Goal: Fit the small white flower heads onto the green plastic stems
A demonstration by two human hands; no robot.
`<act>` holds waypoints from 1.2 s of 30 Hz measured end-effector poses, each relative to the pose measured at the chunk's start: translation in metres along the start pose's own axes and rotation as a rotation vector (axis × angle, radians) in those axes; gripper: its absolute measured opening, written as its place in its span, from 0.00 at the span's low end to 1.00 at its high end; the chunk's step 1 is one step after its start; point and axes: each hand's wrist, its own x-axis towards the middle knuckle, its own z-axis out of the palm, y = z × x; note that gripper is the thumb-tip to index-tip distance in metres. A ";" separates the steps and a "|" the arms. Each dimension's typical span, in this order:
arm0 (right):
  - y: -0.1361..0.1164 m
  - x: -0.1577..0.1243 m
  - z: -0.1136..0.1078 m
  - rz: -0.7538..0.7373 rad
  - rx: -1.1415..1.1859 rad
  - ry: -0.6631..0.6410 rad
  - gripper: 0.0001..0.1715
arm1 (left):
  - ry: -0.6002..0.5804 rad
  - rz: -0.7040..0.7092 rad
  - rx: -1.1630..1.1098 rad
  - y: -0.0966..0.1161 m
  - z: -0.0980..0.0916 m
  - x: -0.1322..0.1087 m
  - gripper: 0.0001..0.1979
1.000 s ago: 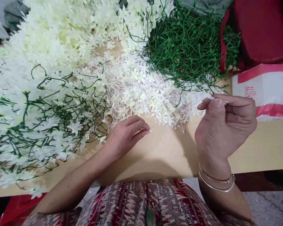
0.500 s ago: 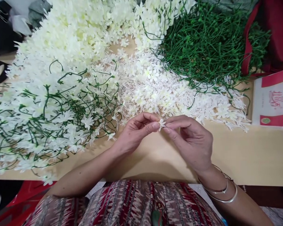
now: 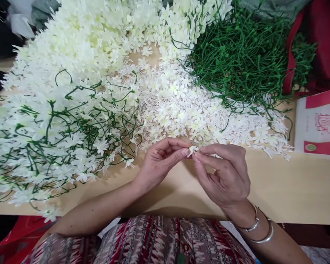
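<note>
A small white artificial flower (image 3: 192, 150) is pinched between my two hands, above the front part of the table. My left hand (image 3: 165, 159) grips it from the left between thumb and forefinger. From the right, the fingertips of my right hand (image 3: 224, 170) close on its other side. Just beyond the hands lies a heap of white artificial flowers with thin white stalks (image 3: 178, 106). On the left, white flowers on green stems (image 3: 90, 143) are piled up to the table's front edge.
Loose white petals (image 3: 90, 40) form a large mound at the back left. A tangle of green plastic stems (image 3: 242, 55) fills the back right, with a red strap (image 3: 290, 62) across it. A white and red packet (image 3: 319, 123) lies on the table (image 3: 277, 187) at right.
My right hand's fingers have turned and shifted around the flower, which now sits at a different tilt. Both hands appear slightly lower in view, as the camera has moved a little too.
</note>
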 end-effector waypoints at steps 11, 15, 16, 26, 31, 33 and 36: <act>-0.002 -0.006 0.008 0.458 0.348 -0.032 0.10 | 0.000 0.619 0.672 -0.011 -0.005 -0.001 0.10; 0.002 -0.006 0.007 0.536 0.429 -0.088 0.07 | -0.015 0.703 0.794 -0.011 -0.006 0.000 0.13; 0.003 -0.005 0.007 0.538 0.437 -0.088 0.07 | -0.017 0.692 0.798 -0.012 -0.006 0.000 0.13; 0.008 -0.002 0.003 0.584 0.590 -0.064 0.10 | -0.129 0.767 0.891 -0.019 -0.006 -0.003 0.22; 0.008 0.002 -0.002 0.498 0.485 -0.109 0.11 | -0.102 0.747 0.800 -0.022 -0.009 -0.003 0.22; 0.008 0.003 -0.003 0.416 0.421 -0.108 0.13 | -0.088 0.742 0.794 -0.022 -0.010 -0.003 0.21; 0.007 0.003 -0.002 0.304 0.363 -0.054 0.16 | -0.085 0.753 0.787 -0.021 -0.011 -0.002 0.19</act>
